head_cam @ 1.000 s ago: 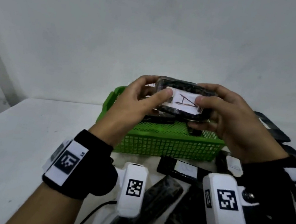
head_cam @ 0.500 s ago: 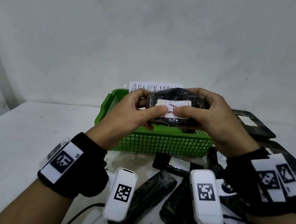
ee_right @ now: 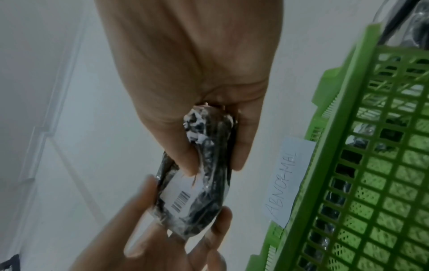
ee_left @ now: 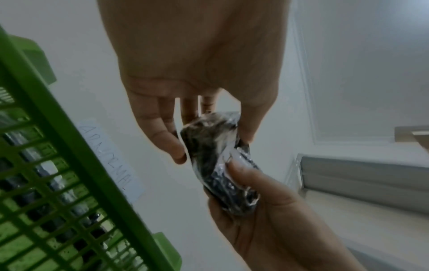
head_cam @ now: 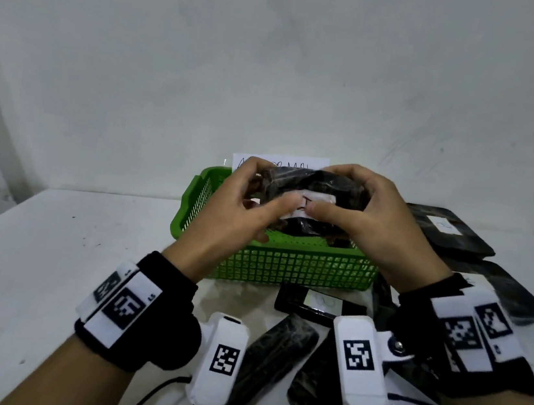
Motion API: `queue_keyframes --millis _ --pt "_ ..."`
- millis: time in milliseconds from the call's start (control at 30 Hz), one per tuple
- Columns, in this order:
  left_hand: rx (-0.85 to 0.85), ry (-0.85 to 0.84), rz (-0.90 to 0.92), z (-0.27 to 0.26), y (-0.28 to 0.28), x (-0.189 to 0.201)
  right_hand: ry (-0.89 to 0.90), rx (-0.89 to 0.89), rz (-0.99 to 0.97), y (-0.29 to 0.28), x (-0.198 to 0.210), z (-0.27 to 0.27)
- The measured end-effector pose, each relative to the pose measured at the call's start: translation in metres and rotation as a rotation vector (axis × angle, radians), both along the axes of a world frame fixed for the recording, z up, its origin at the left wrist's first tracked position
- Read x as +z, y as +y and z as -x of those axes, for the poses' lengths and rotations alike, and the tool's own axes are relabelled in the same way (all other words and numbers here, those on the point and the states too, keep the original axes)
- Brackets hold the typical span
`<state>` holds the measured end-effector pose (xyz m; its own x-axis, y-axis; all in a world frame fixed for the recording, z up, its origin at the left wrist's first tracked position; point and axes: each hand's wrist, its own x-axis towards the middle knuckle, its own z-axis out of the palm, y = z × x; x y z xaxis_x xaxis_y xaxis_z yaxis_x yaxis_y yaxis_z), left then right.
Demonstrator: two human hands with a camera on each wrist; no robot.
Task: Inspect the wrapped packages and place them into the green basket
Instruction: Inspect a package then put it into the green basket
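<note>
A dark wrapped package (head_cam: 309, 179) with a white label is held in the air over the green basket (head_cam: 284, 266). My left hand (head_cam: 269, 185) grips its left end and my right hand (head_cam: 344, 195) its right end, both thumbs on the label. In the left wrist view the left fingers (ee_left: 162, 139) and thumb pinch the package (ee_left: 209, 143). In the right wrist view the right fingers (ee_right: 183, 157) clamp the package (ee_right: 209, 183), which shows a barcode sticker underneath. The green basket (ee_right: 371, 183) holds other dark packages.
More wrapped packages lie on the white table: two at the right (head_cam: 442, 228) (head_cam: 515, 293), one just before the basket (head_cam: 313, 303), and several near me (head_cam: 273, 349). A paper marked ABNORMAL (ee_right: 287, 179) stands behind the basket. A wall is close behind.
The package has tipped so that less of its label faces me. Both thumbs have slid closer together on the label. The hands stay over the basket.
</note>
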<state>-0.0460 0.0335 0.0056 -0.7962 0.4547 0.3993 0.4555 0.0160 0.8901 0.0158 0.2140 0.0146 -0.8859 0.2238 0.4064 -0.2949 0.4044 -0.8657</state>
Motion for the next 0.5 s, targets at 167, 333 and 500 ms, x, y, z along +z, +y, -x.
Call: queue_keyframes --millis 167,333,500 --pt "-0.102 -0.145 -0.174 -0.002 0.001 0.006 -0.004 0.078 0.007 -0.001 0.009 -0.009" --pt "-0.122 -0.097 -0.216 0.006 -0.003 0.004 -0.099 0.125 0.138 -0.002 0.014 -0.011" --pt "-0.122 -0.101 -0.189 0.007 -0.002 0.002 -0.138 0.122 0.159 0.0 0.01 -0.008"
